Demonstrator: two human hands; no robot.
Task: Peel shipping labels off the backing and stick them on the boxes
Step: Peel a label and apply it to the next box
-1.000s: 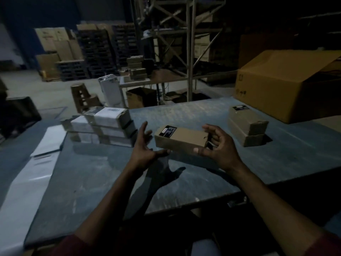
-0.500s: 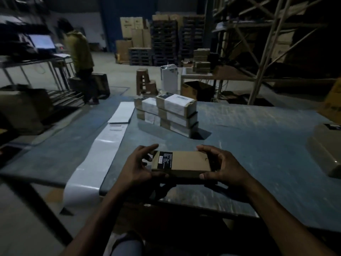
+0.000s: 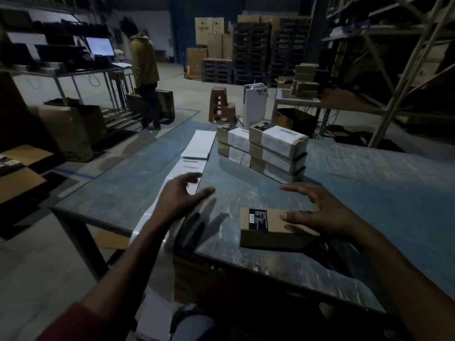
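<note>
A small brown box [image 3: 268,227] with a black sticker on its left end lies flat near the table's front edge. My right hand [image 3: 317,210] rests on its right end with fingers spread and loosely bent. My left hand [image 3: 179,198] hovers open over the long white label strip [image 3: 172,217], which runs along the gap between the two tabletops and hangs over the front edge. A stack of brown boxes with white labels [image 3: 270,148] stands further back on the table.
The grey table [image 3: 369,193] stretches to the right. A loose white sheet [image 3: 199,145] lies at the strip's far end. A person in a yellow top [image 3: 144,70] stands at a desk far left. Stools, pallets, cartons and metal racking fill the background.
The box went from being held in both hands to lying on the table. My left hand let go and moved left over the label strip. The view turned further left.
</note>
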